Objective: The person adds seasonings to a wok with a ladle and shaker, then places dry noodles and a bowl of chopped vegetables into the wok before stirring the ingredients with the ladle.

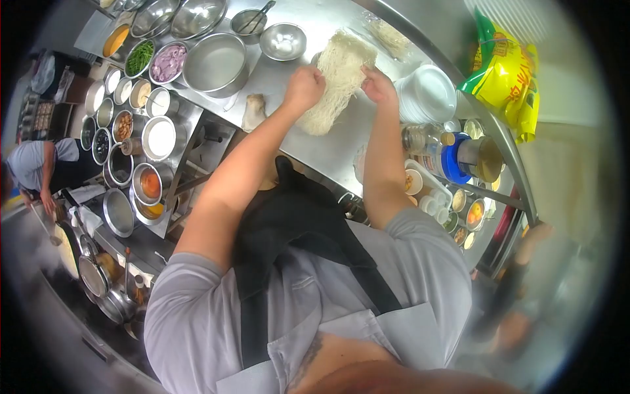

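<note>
A long bundle of pale dry noodles lies on the steel counter in front of me. My left hand grips the bundle's left side around the middle. My right hand holds its right edge, a little higher up. Both hands are closed on the noodles. The lower end of the bundle spreads out on the counter below my left hand. A second packet of noodles lies further back on the counter.
Steel bowls and a round pan stand left of the noodles. Several tubs of ingredients fill the left. Stacked white plates, a yellow bag and jars are right. Another person works far left.
</note>
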The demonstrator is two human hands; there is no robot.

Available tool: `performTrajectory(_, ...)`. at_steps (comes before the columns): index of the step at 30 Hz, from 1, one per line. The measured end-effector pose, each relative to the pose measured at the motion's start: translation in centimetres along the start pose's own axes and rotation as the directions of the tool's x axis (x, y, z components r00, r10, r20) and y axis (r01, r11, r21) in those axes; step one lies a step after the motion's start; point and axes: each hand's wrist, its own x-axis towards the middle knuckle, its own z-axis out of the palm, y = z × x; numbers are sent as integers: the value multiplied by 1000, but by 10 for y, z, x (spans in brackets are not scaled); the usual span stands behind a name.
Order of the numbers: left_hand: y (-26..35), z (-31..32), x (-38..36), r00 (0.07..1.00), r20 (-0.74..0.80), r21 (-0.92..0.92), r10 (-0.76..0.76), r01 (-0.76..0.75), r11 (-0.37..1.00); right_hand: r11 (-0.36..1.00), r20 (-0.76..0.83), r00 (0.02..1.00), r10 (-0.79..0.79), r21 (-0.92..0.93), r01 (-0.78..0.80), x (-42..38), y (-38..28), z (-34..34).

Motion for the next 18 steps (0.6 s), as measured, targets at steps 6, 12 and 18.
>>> performTrajectory(6,7,-49,-33,958,126,5,259,-262,965,995,117,993,23,95,-35,-7,15,1)
performTrajectory(12,-37,-130,-121,993,-105,-110,44,-56,992,989,299,949,104,72,-131,-52,32,70)
performTrajectory(18,-98,-180,-252,917,274,-762,-289,390,517,987,391,908,153,-23,-157,-89,63,179)
